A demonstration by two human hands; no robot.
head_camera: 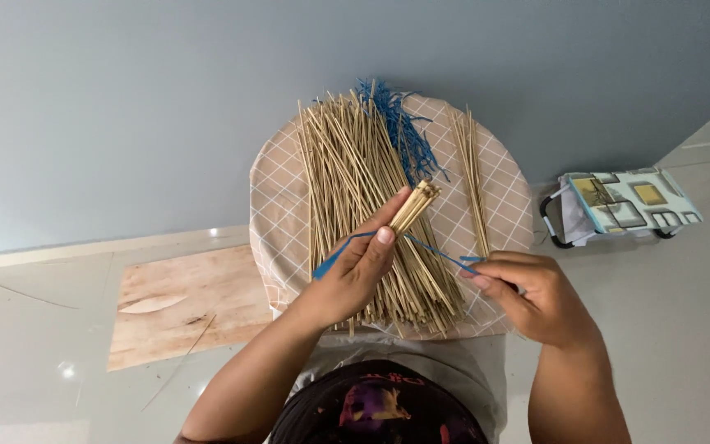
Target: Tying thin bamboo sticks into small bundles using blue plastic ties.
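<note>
grey wall fills the upper half of the frame, and pale glossy floor runs below it. at centre stands a round table [503,177] under a beige cloth with a white grid. a big heap of thin bamboo sticks [355,164] lies fanned across it, with a tangle of blue strips [398,123] at the top centre and a smaller row of sticks [472,168] toward the right edge of the cloth.

the left hand [353,275], at centre frame, is closed around a small bundle of sticks [415,205], thumb pressed on top, the bundle's cut ends pointing up and right. a blue strip [431,247] runs across under the thumb; its other end is pinched between the fingertips of the right hand [536,296], lower right of centre. whether the strip is wound fully around the bundle is hard to tell.

at lower left a flat wooden board [182,304] lies on the floor. at right, near the wall, sits a patterned bag [630,200] with dark handles.
</note>
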